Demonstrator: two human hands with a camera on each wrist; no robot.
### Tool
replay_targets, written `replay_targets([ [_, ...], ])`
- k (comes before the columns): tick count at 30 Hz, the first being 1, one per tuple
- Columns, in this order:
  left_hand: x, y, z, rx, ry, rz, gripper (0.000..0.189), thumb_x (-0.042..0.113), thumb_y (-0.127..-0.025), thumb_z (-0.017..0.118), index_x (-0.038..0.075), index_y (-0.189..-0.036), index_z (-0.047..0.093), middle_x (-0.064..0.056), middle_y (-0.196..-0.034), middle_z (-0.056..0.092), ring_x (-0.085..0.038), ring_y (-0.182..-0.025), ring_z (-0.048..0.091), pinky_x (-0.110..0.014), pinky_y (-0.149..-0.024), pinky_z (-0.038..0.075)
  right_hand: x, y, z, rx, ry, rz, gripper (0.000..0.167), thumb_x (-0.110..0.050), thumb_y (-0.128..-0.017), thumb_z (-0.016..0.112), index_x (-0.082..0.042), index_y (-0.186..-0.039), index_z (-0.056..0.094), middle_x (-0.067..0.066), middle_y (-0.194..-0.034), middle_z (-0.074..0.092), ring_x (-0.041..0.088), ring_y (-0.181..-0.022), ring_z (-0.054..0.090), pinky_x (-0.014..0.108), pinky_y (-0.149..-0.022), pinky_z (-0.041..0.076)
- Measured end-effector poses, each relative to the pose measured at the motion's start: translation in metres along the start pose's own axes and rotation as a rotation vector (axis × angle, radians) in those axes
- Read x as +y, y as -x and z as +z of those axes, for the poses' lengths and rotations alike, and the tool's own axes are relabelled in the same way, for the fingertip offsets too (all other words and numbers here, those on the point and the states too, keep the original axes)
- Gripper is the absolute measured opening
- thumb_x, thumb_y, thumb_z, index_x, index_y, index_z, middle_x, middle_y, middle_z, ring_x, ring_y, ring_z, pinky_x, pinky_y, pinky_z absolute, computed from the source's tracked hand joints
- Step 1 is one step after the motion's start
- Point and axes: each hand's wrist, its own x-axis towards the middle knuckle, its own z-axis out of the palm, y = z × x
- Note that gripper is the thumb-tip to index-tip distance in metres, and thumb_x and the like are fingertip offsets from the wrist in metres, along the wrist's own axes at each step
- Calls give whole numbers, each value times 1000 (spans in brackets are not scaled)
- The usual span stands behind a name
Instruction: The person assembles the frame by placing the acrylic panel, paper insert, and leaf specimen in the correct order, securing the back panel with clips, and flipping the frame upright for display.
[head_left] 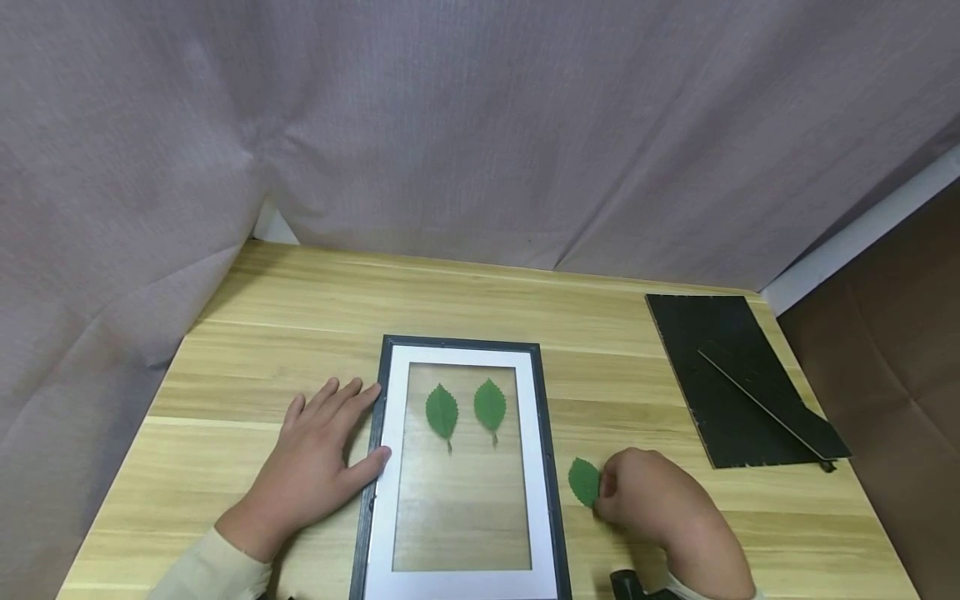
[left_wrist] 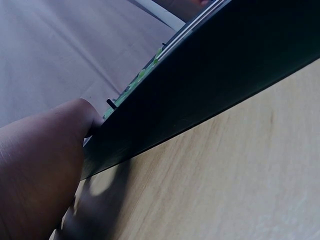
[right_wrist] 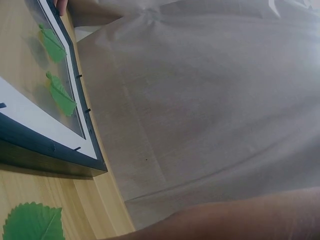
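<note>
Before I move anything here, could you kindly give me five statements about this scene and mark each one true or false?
1. Two green, saw-edged leaves lie inside the white rectangular mat of the black rectangular frame. True.
2. The person's left hand touches the frame's left side. True.
3. The person's right hand is lifting the frame. False: the right hand holds a third green leaf, beside the frame.
4. The flat black rectangular board lies left of the frame. False: the board lies to its right.
5. The tabletop shows a pale wood grain. True.
</note>
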Motion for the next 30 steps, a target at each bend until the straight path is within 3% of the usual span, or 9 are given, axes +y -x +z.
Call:
replay_targets([
  [10, 0, 1, -1, -1, 2, -1, 80, 55, -101, 77, 24, -170, 51, -17, -171, 55, -51, -163, 44, -83, -127, 25, -5, -2, 2, 60, 57, -32, 30, -13, -81, 86, -21, -64, 62, -8, -61, 58, 15, -60, 52, 34, -57, 43],
  [18, 0, 0, 0, -1, 0, 0, 80, 55, -101, 77, 23, -169, 52, -17, -171, 55, -51, -163, 44, -83, -127, 25, -8, -5, 4, 43, 81, -15, 30, -15, -80, 87, -20, -64, 62, -5, -61, 58, 17, -59, 53, 34, -56, 41],
  [30, 0, 0, 0, -2, 4, -4, 80, 55, -100, 77, 25, -169, 51, -16, -171, 55, -50, -163, 43, -82, -128, 25, 2, -5, -3, 93, 81, -73, 35, -8, -90, 76, -22, -65, 56, -10, -59, 45, 12, -61, 46, 31, -61, 38],
])
